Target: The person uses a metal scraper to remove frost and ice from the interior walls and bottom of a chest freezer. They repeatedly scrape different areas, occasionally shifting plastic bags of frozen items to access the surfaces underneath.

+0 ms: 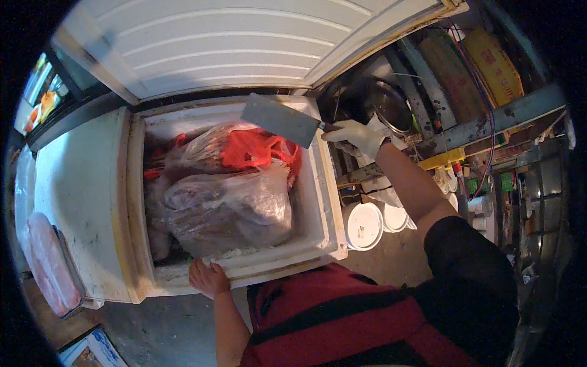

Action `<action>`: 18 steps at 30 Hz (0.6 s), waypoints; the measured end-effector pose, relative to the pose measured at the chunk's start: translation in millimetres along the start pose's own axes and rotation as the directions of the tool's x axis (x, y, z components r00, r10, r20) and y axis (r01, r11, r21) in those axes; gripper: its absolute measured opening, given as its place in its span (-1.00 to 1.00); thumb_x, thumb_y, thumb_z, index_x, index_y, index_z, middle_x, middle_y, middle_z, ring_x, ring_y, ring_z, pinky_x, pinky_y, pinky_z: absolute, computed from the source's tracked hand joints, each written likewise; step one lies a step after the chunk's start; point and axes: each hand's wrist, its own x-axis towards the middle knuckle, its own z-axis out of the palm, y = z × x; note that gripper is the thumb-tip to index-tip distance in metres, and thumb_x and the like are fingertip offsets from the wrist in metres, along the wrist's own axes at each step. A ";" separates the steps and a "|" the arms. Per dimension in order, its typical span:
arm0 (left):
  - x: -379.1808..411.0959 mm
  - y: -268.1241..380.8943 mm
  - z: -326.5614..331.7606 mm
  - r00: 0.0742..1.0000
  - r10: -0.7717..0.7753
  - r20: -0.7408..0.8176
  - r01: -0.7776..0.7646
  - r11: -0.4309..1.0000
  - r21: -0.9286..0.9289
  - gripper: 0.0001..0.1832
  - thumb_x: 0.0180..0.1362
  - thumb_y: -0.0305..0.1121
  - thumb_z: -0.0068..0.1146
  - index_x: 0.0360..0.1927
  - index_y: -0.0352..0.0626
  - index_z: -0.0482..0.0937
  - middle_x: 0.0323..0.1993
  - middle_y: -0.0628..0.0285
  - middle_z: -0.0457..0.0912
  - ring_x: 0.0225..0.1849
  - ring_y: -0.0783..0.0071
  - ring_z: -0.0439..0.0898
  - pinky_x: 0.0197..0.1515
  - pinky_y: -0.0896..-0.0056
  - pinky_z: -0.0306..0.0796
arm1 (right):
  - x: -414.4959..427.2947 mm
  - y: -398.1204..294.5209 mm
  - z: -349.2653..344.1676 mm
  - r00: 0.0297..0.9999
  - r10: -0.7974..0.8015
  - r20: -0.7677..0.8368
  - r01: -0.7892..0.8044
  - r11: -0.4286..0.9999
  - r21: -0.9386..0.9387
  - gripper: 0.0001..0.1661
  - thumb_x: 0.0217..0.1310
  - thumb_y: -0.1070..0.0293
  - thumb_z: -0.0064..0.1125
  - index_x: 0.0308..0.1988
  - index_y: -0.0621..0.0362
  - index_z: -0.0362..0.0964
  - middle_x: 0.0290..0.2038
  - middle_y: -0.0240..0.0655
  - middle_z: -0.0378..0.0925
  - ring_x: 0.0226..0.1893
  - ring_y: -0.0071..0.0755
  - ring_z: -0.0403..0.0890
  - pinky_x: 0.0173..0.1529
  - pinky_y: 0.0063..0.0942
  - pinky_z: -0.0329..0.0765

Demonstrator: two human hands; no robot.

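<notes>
Gloved in white, my right hand (355, 136) grips the handle of a cleaver (280, 120). Its broad blade is held over the far right part of an open chest freezer (328, 183). My bare left hand (208, 277) rests on the freezer's near rim and holds nothing. Inside lie filled clear plastic bags (229, 206); what they contain is hard to make out. Behind them is a red plastic bag (257, 149), partly covered by the clear ones. Frost lines the inner walls.
The raised freezer lid (220, 46) stands at the back. A closed white lid section (82, 206) is on the left, with a wrapped pink package (52, 264) beside it. White buckets (364, 226) stand on the floor at right, below a metal rack (500, 119) with cardboard boxes (493, 66).
</notes>
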 end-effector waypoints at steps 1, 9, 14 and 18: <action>-0.7 0.1 -1.8 1.000 0.001 0.018 -0.001 1.000 0.003 -0.54 0.14 -0.22 0.12 0.10 -0.20 0.55 0.24 0.10 0.49 0.34 0.09 0.36 0.40 -0.05 0.14 | 2.9 22.3 -0.4 0.998 0.057 0.011 -0.058 0.989 0.137 -0.61 0.10 0.08 0.34 -0.20 0.16 0.64 -0.59 -0.41 0.55 -0.65 -0.39 0.46 -0.52 -0.37 0.38; 3.3 9.2 -12.2 1.000 -0.012 0.021 0.011 0.998 0.058 -0.56 0.14 -0.23 0.15 0.09 -0.17 0.56 0.25 0.14 0.50 0.32 0.08 0.38 0.38 -0.02 0.18 | -85.1 68.6 76.3 1.000 -0.001 -0.015 0.001 1.000 0.005 -0.52 0.04 -0.03 0.37 -0.27 0.18 0.59 -0.54 -0.37 0.54 -0.58 -0.45 0.56 -0.48 -0.44 0.49; 4.7 9.7 -21.6 0.996 0.020 0.085 -0.021 1.000 0.009 -0.55 0.15 -0.24 0.13 0.11 -0.15 0.56 0.30 0.14 0.48 0.35 0.10 0.36 0.39 0.00 0.16 | -140.9 112.6 127.2 0.988 0.152 0.027 -0.152 0.988 0.008 -0.58 0.08 0.02 0.34 -0.38 0.19 0.54 -0.56 -0.37 0.55 -0.63 -0.48 0.52 -0.55 -0.43 0.44; 4.4 3.4 -1.3 1.000 -0.009 0.030 0.007 0.999 0.039 -0.54 0.14 -0.25 0.13 0.12 -0.13 0.56 0.31 0.14 0.47 0.36 0.10 0.37 0.39 0.01 0.17 | -176.8 121.2 140.4 0.976 0.167 -0.137 -0.156 0.984 0.083 -0.54 0.14 -0.03 0.31 -0.29 0.19 0.57 -0.58 -0.38 0.54 -0.61 -0.51 0.55 -0.54 -0.44 0.47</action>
